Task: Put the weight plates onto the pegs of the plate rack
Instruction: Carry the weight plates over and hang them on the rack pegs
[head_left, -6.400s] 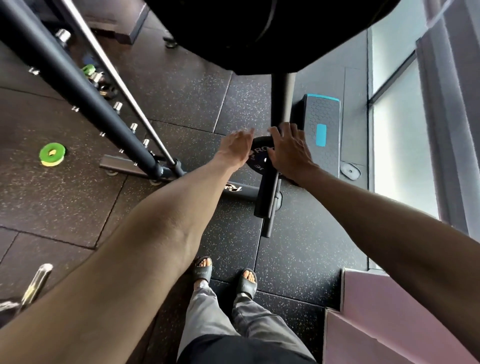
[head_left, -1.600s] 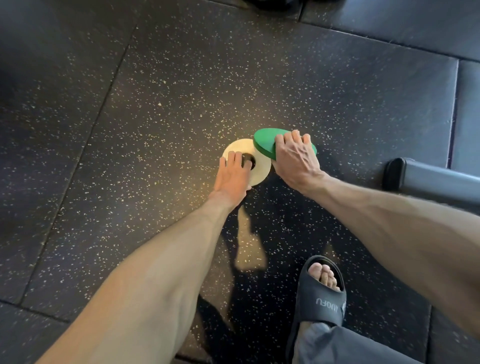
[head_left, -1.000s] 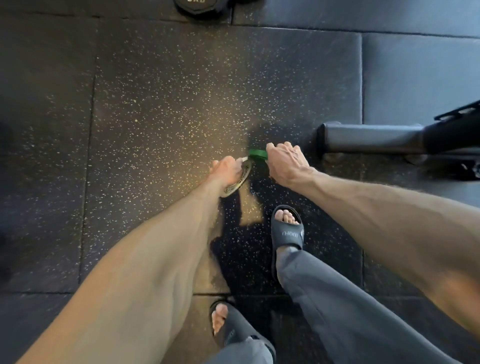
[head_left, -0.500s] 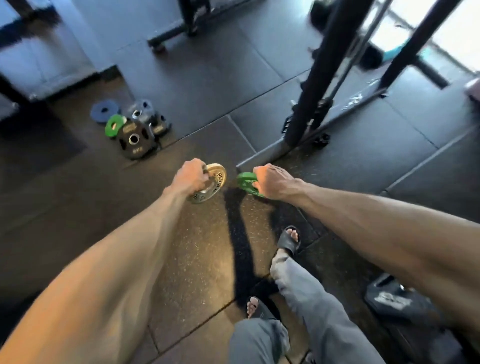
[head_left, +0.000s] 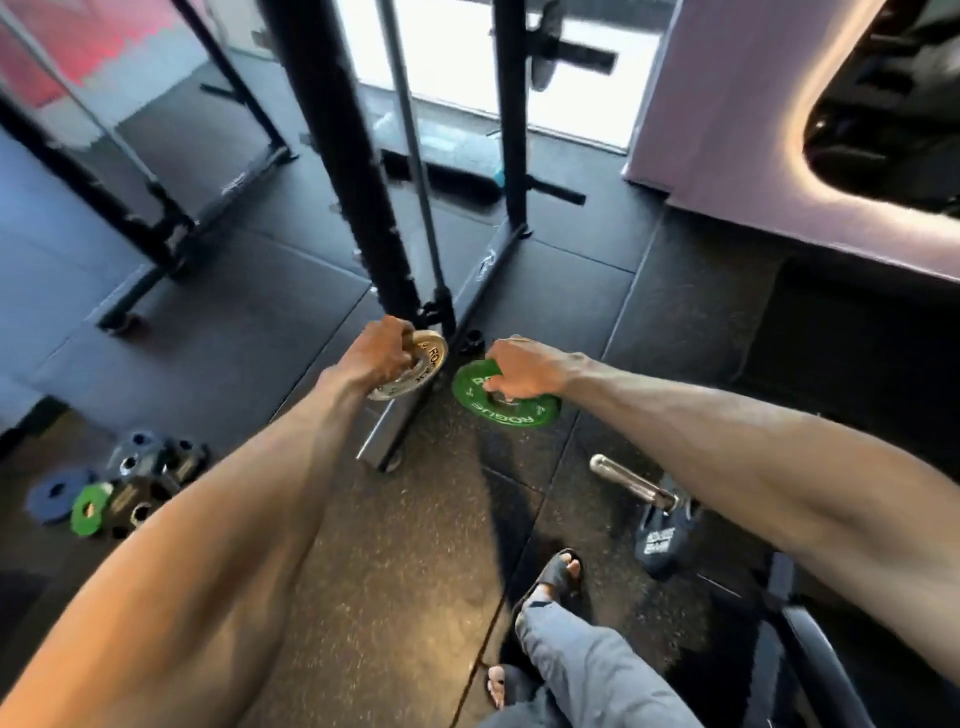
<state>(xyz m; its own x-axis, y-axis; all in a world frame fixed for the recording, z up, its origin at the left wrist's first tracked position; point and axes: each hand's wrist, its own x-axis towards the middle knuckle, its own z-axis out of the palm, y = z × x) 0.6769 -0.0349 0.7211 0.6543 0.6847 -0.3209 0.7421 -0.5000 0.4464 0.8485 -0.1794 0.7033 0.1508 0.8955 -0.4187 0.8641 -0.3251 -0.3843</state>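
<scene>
My left hand (head_left: 378, 356) grips a small white weight plate (head_left: 421, 370), held on edge above the floor. My right hand (head_left: 522, 366) grips a small green weight plate (head_left: 498, 402) through its centre hole, face up, with white lettering showing. Both hands hang side by side just in front of the black upright post (head_left: 343, 156) of the rack. A second black upright (head_left: 511, 119) stands behind it, with a short peg (head_left: 556, 189) low on its side and a dark plate (head_left: 540, 57) hanging on a higher peg.
A pile of small plates lies on the floor at the left: a blue one (head_left: 54, 501), a green one (head_left: 91, 509) and several black ones (head_left: 150, 478). A barbell end (head_left: 631, 480) lies at the right. A pink padded block (head_left: 779, 130) fills the upper right. My sandalled feet are below.
I lifted the white and green plates off the floor, one in each hand, and turned round with them; the rack uprights now stand right in front of my hands.
</scene>
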